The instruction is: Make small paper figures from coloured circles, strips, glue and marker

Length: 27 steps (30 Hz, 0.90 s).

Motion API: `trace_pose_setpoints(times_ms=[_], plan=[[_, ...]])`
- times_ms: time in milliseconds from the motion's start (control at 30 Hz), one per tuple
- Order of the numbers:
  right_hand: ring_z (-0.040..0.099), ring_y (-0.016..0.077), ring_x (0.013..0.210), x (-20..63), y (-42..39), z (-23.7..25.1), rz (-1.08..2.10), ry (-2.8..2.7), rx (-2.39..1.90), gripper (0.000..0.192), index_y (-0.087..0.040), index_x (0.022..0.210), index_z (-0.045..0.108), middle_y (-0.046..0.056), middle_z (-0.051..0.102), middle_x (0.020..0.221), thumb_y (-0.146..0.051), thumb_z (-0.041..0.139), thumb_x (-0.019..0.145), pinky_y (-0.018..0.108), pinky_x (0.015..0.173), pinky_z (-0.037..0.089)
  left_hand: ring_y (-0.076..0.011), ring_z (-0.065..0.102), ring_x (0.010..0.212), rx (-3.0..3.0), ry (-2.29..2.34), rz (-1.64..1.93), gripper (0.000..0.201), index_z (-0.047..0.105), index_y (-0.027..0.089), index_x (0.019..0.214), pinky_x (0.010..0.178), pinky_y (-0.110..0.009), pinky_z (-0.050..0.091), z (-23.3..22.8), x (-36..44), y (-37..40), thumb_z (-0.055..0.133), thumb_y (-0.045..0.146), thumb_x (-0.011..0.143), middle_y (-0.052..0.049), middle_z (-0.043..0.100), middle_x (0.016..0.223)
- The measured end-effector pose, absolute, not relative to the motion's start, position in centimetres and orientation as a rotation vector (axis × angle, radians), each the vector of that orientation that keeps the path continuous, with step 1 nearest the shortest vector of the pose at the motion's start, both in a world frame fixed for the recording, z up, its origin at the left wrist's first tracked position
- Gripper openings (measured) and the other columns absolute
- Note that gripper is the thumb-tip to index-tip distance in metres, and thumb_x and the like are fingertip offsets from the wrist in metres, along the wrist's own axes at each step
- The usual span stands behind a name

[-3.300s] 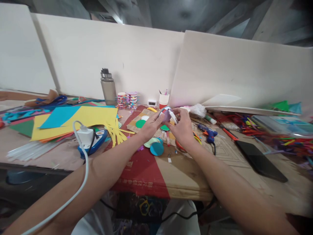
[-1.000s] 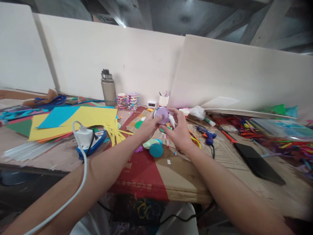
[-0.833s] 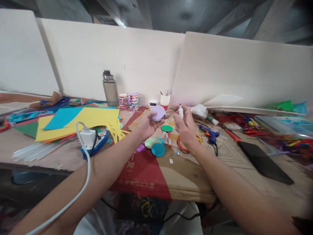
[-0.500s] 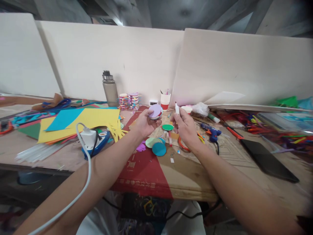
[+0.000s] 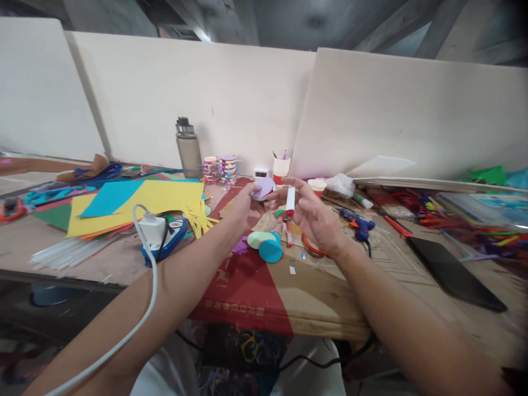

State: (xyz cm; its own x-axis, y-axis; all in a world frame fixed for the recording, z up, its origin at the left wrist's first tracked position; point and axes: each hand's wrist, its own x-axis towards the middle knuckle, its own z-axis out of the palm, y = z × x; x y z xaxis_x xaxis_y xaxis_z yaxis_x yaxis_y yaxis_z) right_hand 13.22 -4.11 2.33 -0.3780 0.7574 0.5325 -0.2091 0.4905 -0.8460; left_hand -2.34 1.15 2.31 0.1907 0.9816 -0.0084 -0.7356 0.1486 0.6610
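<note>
My left hand (image 5: 247, 206) grips a stack of round pieces by its edge, with a lilac paper disc (image 5: 264, 187) on top and a red and white edge under it. Close beside it, my right hand (image 5: 315, 212) holds a white marker (image 5: 291, 199) with a red end, loosely between the fingers, which are partly spread. Its red end points down. Below the hands, a blue disc (image 5: 270, 251) overlaps a pale green disc (image 5: 258, 239) on the cardboard. A red and white pen-like piece (image 5: 289, 236) lies by them. A green disc (image 5: 280, 213) is mostly hidden behind my right hand.
Coloured paper sheets (image 5: 165, 201), clear sticks (image 5: 61, 253) and a blue power strip (image 5: 169, 245) with a white cable lie left. A bottle (image 5: 188, 148), decorated cups (image 5: 227, 169) and a pen cup (image 5: 281, 168) stand behind. Rightward are a glue gun (image 5: 362, 226) and a black tablet (image 5: 449, 269).
My right hand has moved closer to my left and turned the marker, so its red end now shows low. Its fingers have loosened. The left hand still holds the stack.
</note>
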Motion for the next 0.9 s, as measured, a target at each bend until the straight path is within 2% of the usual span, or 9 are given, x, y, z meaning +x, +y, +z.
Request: trace_pose_setpoints(times_ms=[100,167,233,300,467,633,800,900], plan=[[0.062,0.0176,0.079,13.0,-4.2,2.2,1.018,-1.68,-0.518,0.042,-0.029,0.121,0.044,0.003,0.068,0.095,-0.037,0.06,0.082,0.032,0.062,0.052,-0.0102,0.05,0.049,0.592,0.536,1.324,0.012,0.056,0.013,0.082,0.045,-0.022,0.041,2.5,-2.4,1.0,0.049,0.011,0.074,-0.002,0.058,0.062],[0.061,0.0154,0.072,12.9,-4.2,1.9,0.937,-1.636,-0.569,0.036,-0.028,0.111,0.045,0.0,0.067,0.086,-0.039,0.064,0.082,0.03,0.06,0.05,-0.0109,0.053,0.053,0.614,0.556,1.331,0.016,0.057,0.012,0.084,0.045,-0.021,0.041,2.5,-2.3,0.8,0.048,0.009,0.073,-0.003,0.061,0.066],[0.058,0.0135,0.064,12.9,-4.2,1.6,0.88,-1.589,-0.63,0.026,-0.026,0.103,0.049,-0.003,0.063,0.074,-0.045,0.058,0.088,0.028,0.058,0.048,-0.0114,0.055,0.056,0.639,0.565,1.34,0.017,0.059,0.012,0.086,0.046,-0.021,0.042,2.5,-2.1,0.6,0.049,0.008,0.072,-0.004,0.063,0.069],[0.054,0.0128,0.059,13.0,-4.1,1.5,0.819,-1.569,-0.685,0.027,-0.025,0.101,0.055,-0.004,0.057,0.066,-0.05,0.048,0.093,0.027,0.056,0.046,-0.0118,0.056,0.058,0.65,0.575,1.354,0.017,0.06,0.012,0.086,0.047,-0.021,0.043,2.4,-1.9,0.5,0.051,0.009,0.072,-0.004,0.063,0.07],[0.053,0.0143,0.065,13.1,-4.0,1.7,0.675,-1.542,-0.755,0.031,-0.026,0.102,0.064,-0.001,0.056,0.075,-0.05,0.046,0.093,0.029,0.058,0.047,-0.0122,0.054,0.056,0.613,0.601,1.357,0.017,0.06,0.011,0.088,0.046,-0.021,0.041,2.4,-1.8,0.5,0.051,0.01,0.073,-0.005,0.063,0.069],[0.057,0.0137,0.067,12.6,-4.3,1.7,0.662,-1.487,-0.757,0.016,-0.025,0.096,0.054,-0.002,0.059,0.075,-0.04,0.053,0.091,0.029,0.064,0.049,-0.011,0.052,0.052,0.549,0.587,1.3,0.02,0.058,0.011,0.089,0.043,-0.02,0.039,2.8,-1.7,0.1,0.049,0.008,0.072,-0.006,0.062,0.067],[0.061,0.0139,0.074,12.5,-4.1,1.3,0.628,-1.524,-0.773,0.016,-0.024,0.09,0.049,-0.002,0.061,0.08,-0.039,0.054,0.091,0.03,0.07,0.05,-0.0154,0.06,0.057,0.549,0.661,1.306,0.024,0.059,0.013,0.094,0.06,-0.031,0.054,2.7,-1.5,-0.3,0.052,0.011,0.072,-0.006,0.065,0.069],[0.062,0.0146,0.077,12.6,-3.9,1.0,0.594,-1.548,-0.775,0.016,-0.023,0.092,0.05,-0.001,0.061,0.084,-0.039,0.055,0.091,0.031,0.073,0.05,-0.018,0.064,0.062,0.55,0.635,1.288,0.025,0.059,0.012,0.096,0.067,-0.035,0.057,2.7,-1.4,-0.3,0.051,0.011,0.071,-0.008,0.067,0.073]])
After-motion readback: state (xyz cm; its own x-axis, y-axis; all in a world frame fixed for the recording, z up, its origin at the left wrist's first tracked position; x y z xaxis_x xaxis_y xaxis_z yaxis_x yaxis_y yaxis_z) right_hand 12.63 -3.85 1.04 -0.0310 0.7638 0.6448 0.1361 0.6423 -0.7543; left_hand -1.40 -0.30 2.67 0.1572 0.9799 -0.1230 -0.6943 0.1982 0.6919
